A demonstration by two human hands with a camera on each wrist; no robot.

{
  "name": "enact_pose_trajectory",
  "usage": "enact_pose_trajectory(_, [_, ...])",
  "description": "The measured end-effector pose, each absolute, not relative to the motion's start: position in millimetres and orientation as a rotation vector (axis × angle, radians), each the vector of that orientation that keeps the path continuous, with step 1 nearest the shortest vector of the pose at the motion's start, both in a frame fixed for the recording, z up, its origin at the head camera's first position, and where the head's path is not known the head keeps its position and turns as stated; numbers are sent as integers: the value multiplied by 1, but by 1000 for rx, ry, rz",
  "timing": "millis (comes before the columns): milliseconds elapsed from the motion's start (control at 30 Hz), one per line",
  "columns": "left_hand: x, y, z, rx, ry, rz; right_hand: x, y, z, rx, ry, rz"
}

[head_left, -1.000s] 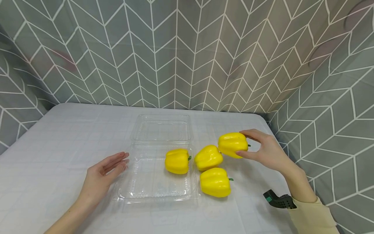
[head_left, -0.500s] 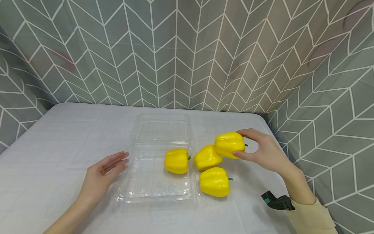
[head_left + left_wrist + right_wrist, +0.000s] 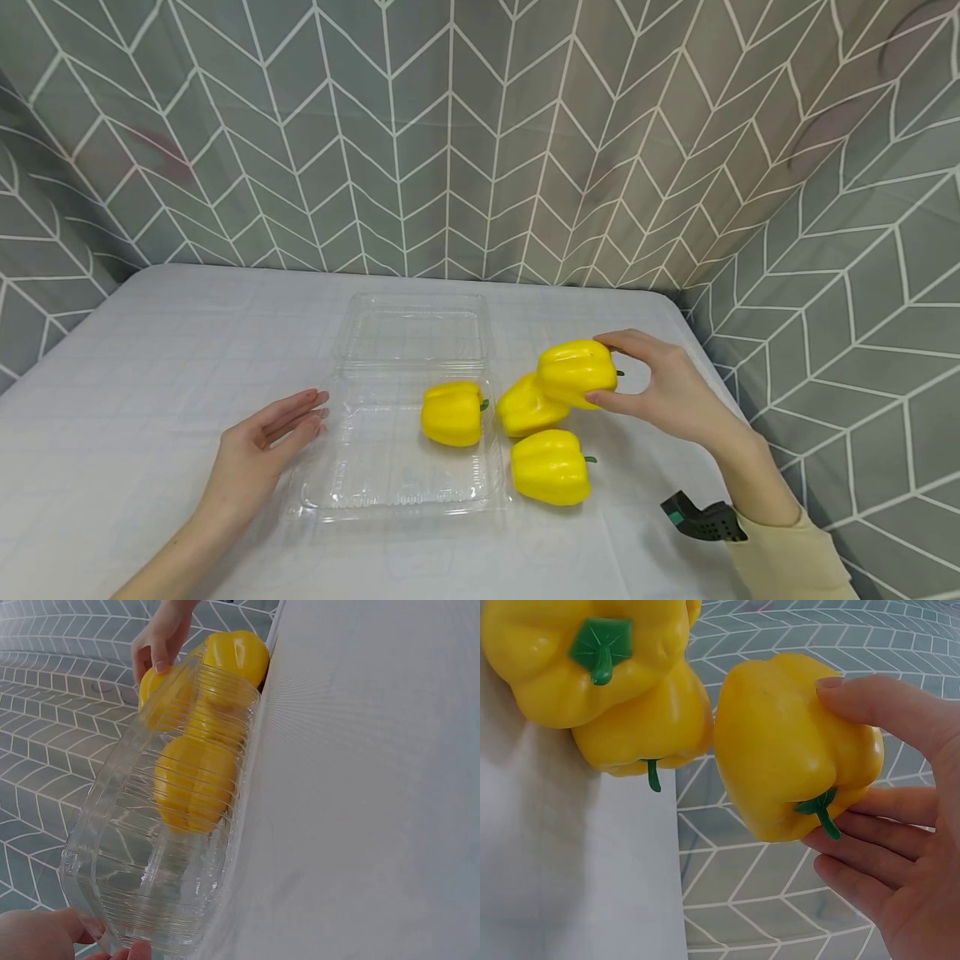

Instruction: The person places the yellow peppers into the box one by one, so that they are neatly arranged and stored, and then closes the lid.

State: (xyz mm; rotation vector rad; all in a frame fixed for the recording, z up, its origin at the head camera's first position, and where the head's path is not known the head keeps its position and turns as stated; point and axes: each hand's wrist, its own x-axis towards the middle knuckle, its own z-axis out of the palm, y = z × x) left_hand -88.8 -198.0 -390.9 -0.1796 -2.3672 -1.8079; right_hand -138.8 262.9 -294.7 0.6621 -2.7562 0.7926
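Note:
My right hand [image 3: 663,387] holds a yellow bell pepper [image 3: 574,372] between thumb and fingers, its green stem pointing toward the palm. In the right wrist view this pepper [image 3: 787,750] is off the table. It overlaps a second pepper [image 3: 525,408] in the head view, and a third [image 3: 551,468] lies nearer the front. Another yellow bell pepper [image 3: 452,414] sits inside the right side of a clear plastic clamshell container [image 3: 375,504], whose lid [image 3: 420,329] is folded back. At the container's left side is my left hand [image 3: 262,454], fingers relaxed, fingertips right at the rim.
A white cloth covers the table [image 3: 187,333]. Grey curtains [image 3: 420,150] with white zigzag lines stand behind it and at both sides. A black strap [image 3: 703,518] is by the right sleeve [image 3: 787,558].
My right hand has carried the held pepper a little to the left, so it now covers part of the pepper beside it. The left hand has stayed in place.

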Motion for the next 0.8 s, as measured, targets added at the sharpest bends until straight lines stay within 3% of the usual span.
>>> enact_pose_trajectory(800, [-89, -198, -390, -188, -2355, -1825, -139, 243, -292, 724, -2733, 840])
